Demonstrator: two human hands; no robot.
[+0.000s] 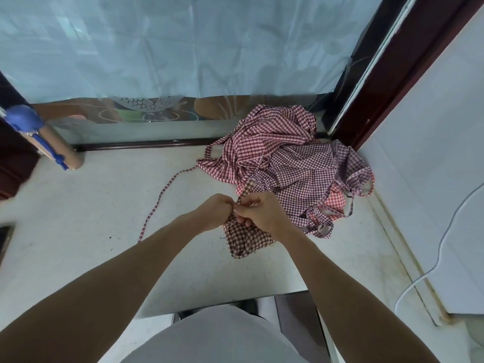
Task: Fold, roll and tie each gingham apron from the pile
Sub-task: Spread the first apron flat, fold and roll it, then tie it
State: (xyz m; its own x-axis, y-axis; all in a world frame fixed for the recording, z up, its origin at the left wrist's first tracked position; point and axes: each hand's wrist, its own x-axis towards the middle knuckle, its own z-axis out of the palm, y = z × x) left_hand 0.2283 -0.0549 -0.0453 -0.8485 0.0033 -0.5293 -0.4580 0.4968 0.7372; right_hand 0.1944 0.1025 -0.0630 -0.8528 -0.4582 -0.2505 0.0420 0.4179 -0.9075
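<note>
While both hands, left hand and right hand, pinch the strap at the rolled apron on the worktop beside the pile, its thin, limp cloth looks light and best gripped by the ties.

No legible text, label or number anywhere (only gingham checks)

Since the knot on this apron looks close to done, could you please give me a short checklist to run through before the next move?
1. Both hands on the tie: left hand and right hand pinch the strap at the bundle. Ok.
2. Rolled apron lies on the table, apart from the pile. Ok.
3. Knot closed: hidden by the fingers. Cannot tell.
4. Pile of aprons has more to do. Ok.
5. Loose strap trails from the pile across the work area. Not ok.
</note>
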